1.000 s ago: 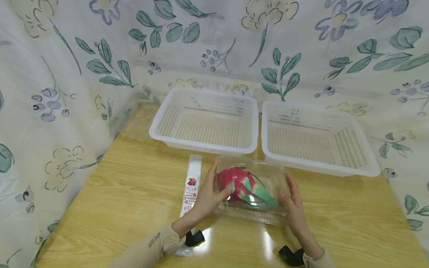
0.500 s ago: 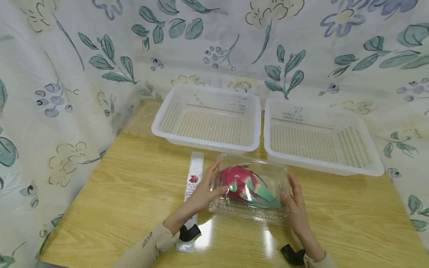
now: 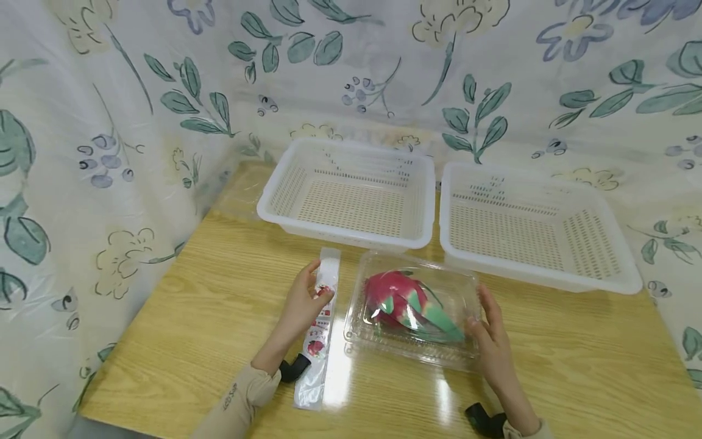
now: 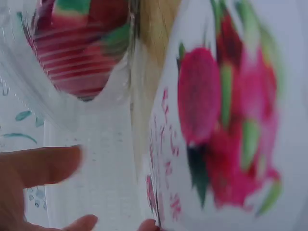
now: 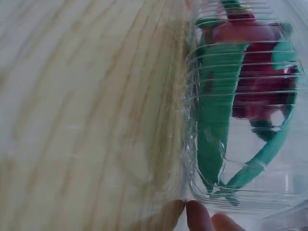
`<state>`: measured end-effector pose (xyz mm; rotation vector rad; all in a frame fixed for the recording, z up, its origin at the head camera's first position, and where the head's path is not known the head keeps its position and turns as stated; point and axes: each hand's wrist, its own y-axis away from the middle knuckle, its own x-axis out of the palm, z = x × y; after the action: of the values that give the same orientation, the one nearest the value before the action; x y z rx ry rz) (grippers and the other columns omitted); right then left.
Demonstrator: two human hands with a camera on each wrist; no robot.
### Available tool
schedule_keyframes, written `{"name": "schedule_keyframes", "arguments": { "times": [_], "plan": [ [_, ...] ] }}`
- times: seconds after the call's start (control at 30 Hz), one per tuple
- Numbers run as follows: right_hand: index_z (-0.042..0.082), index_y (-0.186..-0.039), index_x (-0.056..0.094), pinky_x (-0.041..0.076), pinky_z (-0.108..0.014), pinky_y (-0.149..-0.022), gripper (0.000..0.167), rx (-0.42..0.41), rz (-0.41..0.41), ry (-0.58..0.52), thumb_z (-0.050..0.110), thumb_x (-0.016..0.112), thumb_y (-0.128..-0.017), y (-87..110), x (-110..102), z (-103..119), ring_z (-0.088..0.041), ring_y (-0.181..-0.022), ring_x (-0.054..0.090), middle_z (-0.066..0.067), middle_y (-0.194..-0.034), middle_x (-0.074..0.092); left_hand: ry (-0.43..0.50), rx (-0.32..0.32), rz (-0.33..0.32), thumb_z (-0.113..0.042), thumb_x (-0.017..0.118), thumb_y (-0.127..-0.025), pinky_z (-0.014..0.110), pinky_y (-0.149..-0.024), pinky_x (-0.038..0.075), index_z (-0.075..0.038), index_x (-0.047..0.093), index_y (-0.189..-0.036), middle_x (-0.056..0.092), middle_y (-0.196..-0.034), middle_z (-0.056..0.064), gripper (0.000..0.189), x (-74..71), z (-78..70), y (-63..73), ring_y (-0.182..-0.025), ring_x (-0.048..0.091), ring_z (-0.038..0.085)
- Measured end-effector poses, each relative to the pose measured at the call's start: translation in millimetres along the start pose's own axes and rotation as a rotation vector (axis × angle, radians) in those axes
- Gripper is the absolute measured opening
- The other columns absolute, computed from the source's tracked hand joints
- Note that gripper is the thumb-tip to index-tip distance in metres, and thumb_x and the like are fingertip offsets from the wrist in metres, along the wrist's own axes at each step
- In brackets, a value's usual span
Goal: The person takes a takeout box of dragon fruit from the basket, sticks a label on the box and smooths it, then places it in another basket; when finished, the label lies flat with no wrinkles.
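Note:
A clear plastic clamshell box (image 3: 361,317) lies on the wooden table with a pink dragon fruit (image 3: 393,291) with green scales inside. My right hand (image 3: 496,344) holds the box's right end, thumb at the near side; in the right wrist view only fingertips (image 5: 198,216) show at its end. Over a strip of labels (image 3: 311,387), left of the box, is my left hand (image 3: 298,305), its thumb and fingers apart. The labels carry dragon fruit pictures. The left wrist view shows a fingertip at the strip's edge; whether it touches is hard to tell.
Two white perforated baskets (image 3: 351,228) stand side by side behind the box, the right basket (image 3: 540,274) close to its far edge. A clear plastic piece (image 3: 238,189) lies at the back left. A floral curtain (image 3: 395,73) hangs behind the table.
My left hand has let go of the box's left side and moved left over the label strip. The right hand stays on the box, which has hardly moved.

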<state>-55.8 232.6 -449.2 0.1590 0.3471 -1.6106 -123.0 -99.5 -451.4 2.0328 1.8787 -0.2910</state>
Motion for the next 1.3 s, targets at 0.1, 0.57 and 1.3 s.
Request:
{"name": "schedule_keyframes", "arguments": {
  "times": [0.1, 0.57, 1.3],
  "plan": [
    [0.009, -0.156, 0.012, 0.045, -0.006, -0.084, 0.059, 0.011, 0.004, 0.014, 0.003, 0.035, -0.102, 0.5, -0.2, 0.0, 0.014, -0.111, 0.046, -0.03, -0.157, 0.012, -0.195, 0.027, -0.006, 0.002, 0.077, -0.072, 0.057, -0.103, 0.044, -0.001, 0.028, -0.15, 0.032, -0.149, 0.031, 0.092, 3.6, 5.9, -2.1, -0.132, 0.04, 0.05],
    [0.011, -0.156, 0.012, 0.04, -0.002, -0.088, 0.058, 0.013, 0.002, 0.027, 0.006, 0.035, -0.103, 1.6, -0.8, 0.1, -0.001, -0.132, 0.036, -0.025, -0.159, 0.013, -0.452, -0.022, -0.03, -0.002, 0.089, -0.055, 0.06, -0.094, 0.047, -0.003, 0.022, -0.153, 0.043, -0.137, 0.033, 0.119, -7.0, 7.2, -1.5, -0.119, 0.046, 0.048],
    [0.009, -0.156, 0.012, 0.044, -0.004, -0.084, 0.058, -0.016, 0.025, 0.036, 0.006, 0.035, -0.103, 0.9, -0.2, -1.8, 0.004, -0.128, 0.037, -0.029, -0.157, 0.012, -0.394, -0.067, -0.023, -0.005, 0.077, -0.074, 0.025, -0.055, 0.045, 0.001, 0.062, -0.109, 0.068, -0.087, 0.012, 0.038, -22.1, 14.0, 4.5, -0.07, 0.059, 0.019]
  ]
}}
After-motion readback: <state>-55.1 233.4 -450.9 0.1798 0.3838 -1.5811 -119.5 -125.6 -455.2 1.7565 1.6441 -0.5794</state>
